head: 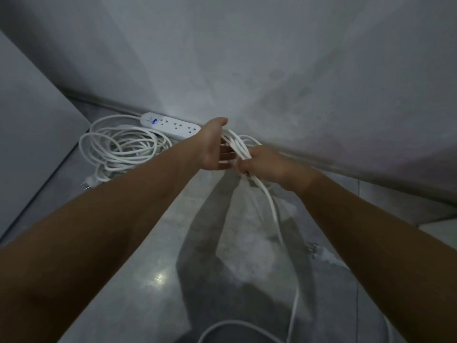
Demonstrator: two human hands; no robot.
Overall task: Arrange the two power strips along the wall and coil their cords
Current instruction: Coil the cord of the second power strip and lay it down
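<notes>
No legible text anywhere; small blue mark on power strip (170,125) too blurred to read.

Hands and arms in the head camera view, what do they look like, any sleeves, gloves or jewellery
Both forearms are bare up to the frame edge, no sleeves in view. The left hand and right hand wear no gloves; no watch, bracelet or ring is visible.

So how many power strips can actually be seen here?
1. The power strip lies on the floor along the wall, beside its loose cord pile. A second may be hidden behind the hands.
</notes>
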